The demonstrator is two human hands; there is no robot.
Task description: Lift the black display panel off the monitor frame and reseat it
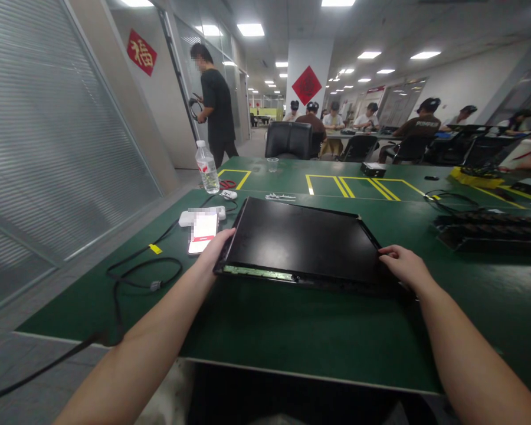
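A black flat display panel (301,242) lies face up before me, its near edge showing a strip of green circuit board (256,273). My left hand (221,243) grips the panel's left edge, thumb on top and the other fingers hidden beneath. At the right edge, my right hand (402,267) is closed on the frame with thumb and curled fingers. Whether the panel rests fully on the green table (310,330) or is slightly raised, I cannot tell. Just left of my left hand lies a phone (203,233) with a lit screen.
Behind the phone are a white power strip (186,219), a white mouse-like item (228,195) and a water bottle (207,168). Black cable (146,262) loops over the left side. Dark stacked parts (491,230) stand right. A person (219,106) is beyond the table; others sit behind.
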